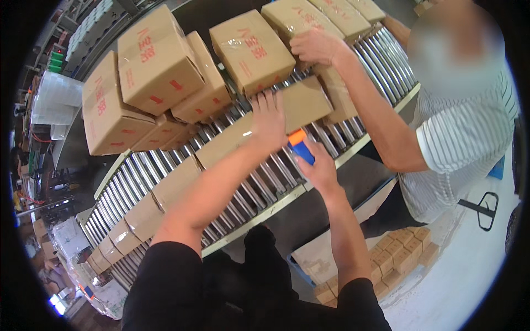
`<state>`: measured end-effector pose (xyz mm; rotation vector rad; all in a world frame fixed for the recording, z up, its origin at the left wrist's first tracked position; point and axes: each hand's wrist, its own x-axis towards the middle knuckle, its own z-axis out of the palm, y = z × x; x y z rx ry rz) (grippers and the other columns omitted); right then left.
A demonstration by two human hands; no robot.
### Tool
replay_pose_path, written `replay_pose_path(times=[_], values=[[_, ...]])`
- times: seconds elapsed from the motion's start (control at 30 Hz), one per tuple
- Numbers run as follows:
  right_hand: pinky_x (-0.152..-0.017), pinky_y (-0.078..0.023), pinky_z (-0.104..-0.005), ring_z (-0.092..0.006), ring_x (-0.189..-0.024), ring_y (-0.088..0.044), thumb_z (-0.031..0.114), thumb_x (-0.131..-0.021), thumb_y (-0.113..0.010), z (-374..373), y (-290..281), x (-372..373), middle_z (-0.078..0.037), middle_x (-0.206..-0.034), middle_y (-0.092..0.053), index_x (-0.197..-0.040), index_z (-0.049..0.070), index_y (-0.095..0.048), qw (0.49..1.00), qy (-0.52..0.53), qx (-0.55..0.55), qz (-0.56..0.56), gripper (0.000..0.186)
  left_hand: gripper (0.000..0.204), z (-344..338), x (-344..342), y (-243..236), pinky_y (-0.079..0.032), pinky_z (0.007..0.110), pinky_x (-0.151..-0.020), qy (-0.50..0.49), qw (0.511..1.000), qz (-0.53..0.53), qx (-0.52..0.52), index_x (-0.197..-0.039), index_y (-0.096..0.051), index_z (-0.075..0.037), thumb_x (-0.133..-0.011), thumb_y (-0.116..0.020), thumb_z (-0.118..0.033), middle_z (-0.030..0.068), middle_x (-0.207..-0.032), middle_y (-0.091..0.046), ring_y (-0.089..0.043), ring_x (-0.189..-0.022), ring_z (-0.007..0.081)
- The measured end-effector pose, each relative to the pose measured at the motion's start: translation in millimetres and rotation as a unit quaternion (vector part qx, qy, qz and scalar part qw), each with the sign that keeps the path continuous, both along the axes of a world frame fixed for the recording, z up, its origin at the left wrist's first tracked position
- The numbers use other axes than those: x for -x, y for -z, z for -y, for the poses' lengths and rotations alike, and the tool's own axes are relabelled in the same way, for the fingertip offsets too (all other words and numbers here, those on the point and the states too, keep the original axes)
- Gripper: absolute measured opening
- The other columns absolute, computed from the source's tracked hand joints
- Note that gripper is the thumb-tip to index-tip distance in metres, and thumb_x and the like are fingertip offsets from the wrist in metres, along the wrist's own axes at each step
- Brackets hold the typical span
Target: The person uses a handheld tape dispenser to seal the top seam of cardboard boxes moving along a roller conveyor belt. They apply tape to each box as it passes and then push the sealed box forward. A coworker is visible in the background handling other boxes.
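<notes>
My left hand lies flat, fingers stretched out, on the long brown carton resting on the roller conveyor. My right hand is closed round a blue handheld tool with an orange end, close to the carton's near side and just right of my left hand. Its exact kind is unclear. Beyond my left fingertips stands a brown carton with red print. At the right, a co-worker's hand rests on another printed carton.
More cartons are stacked at the far left of the conveyor. A row of cartons runs along its near side. The co-worker stands at the right. Small boxes sit stacked on a low pallet near the lower right.
</notes>
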<state>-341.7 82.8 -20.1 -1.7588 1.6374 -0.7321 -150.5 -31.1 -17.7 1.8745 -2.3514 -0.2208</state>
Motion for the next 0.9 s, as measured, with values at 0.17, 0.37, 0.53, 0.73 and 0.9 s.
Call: replay_pose_path(times=[0.17, 0.37, 0.53, 0.73, 0.9], values=[[-0.098, -0.061, -0.0459, -0.0414, -0.119, -0.073, 0.024, -0.095, -0.086, -78, 16, 42, -0.017, -0.142, -0.07, -0.153, 0.01, -0.064, 0.998, 0.042, 0.048, -0.019, 0.064, 0.128, 22, -15, -26, -0.039, 0.065, -0.123, 0.045, 0.995, -0.024, -0.091, -0.17, -0.032, -0.001, -0.07, -0.096, -0.048, 0.034, -0.167, -0.038, -0.038, -0.154, 0.0531], [-0.101, -0.061, -0.0452, -0.0398, -0.122, -0.074, 0.028, -0.093, -0.088, -214, 1, 88, -0.017, -0.143, -0.07, -0.15, 0.011, -0.068, 0.99, 0.052, -0.108, -0.075, 0.063, 0.112, 0, -9, -109, -0.048, 0.049, -0.117, 0.021, 0.976, -0.148, -0.157, -0.16, -0.053, -0.003, -0.065, -0.096, -0.045, 0.0253, -0.142, -0.061, -0.052, -0.138, 0.0447], [-0.103, -0.06, -0.0445, -0.0395, -0.123, -0.073, 0.03, -0.093, -0.088, -211, -24, 74, -0.018, -0.143, -0.07, -0.151, 0.009, -0.067, 0.989, 0.037, -0.139, -0.04, 0.065, 0.107, -52, -16, -137, -0.05, 0.05, -0.116, -0.008, 0.92, -0.317, -0.231, -0.156, -0.054, 0.002, -0.066, -0.092, -0.041, 0.0265, -0.137, -0.066, -0.06, -0.128, 0.0447], [-0.105, -0.059, -0.0428, -0.0393, -0.125, -0.072, 0.031, -0.093, -0.086, -209, -19, 59, -0.019, -0.142, -0.071, -0.147, 0.007, -0.068, 0.98, 0.012, -0.2, 0.013, 0.062, 0.109, -152, -43, -77, -0.053, 0.042, -0.115, -0.138, 0.71, -0.557, -0.409, -0.157, -0.051, 0.008, -0.067, -0.097, -0.033, 0.0238, -0.14, -0.07, -0.069, -0.129, 0.0324], [-0.109, -0.056, -0.0426, -0.0337, -0.134, -0.068, 0.032, -0.095, -0.086, -240, 55, 24, -0.015, -0.146, -0.069, -0.149, 0.009, -0.064, 0.974, -0.026, -0.211, 0.08, 0.063, 0.106, -195, -54, -55, -0.051, 0.041, -0.116, -0.053, 0.732, -0.523, -0.433, -0.161, -0.047, 0.004, -0.071, -0.099, -0.018, 0.0177, -0.138, -0.07, -0.066, -0.129, 0.027]])
